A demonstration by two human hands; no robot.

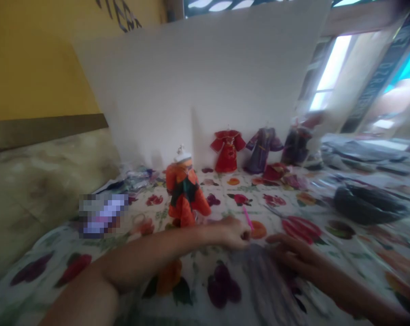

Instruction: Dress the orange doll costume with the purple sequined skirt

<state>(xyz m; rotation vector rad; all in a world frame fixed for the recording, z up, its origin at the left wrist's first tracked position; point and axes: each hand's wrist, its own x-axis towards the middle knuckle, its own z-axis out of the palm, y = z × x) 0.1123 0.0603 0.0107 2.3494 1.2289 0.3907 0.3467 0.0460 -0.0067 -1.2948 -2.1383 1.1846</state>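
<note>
My left hand (234, 232) is closed in a fist near the middle of the table, at the upper end of a blurred greyish cloth (267, 285); what its fingers hold is hidden. A thin pink stick (248, 218) stands up just beyond that fist. My right hand (291, 253) lies over the right side of the cloth, its fingers stretched toward the left hand. Behind my left forearm stands a small orange and dark green outfit (186, 192) on a white form. Red-handled scissors (300, 227) lie beyond my right hand.
Red (228, 151) and purple (263, 149) small dresses and a dark one stand before a white board (205, 81). A black plastic bundle (369, 203) lies at the right. Plastic packets and a pixelated item are at the left, on the fruit-patterned tablecloth (104, 271).
</note>
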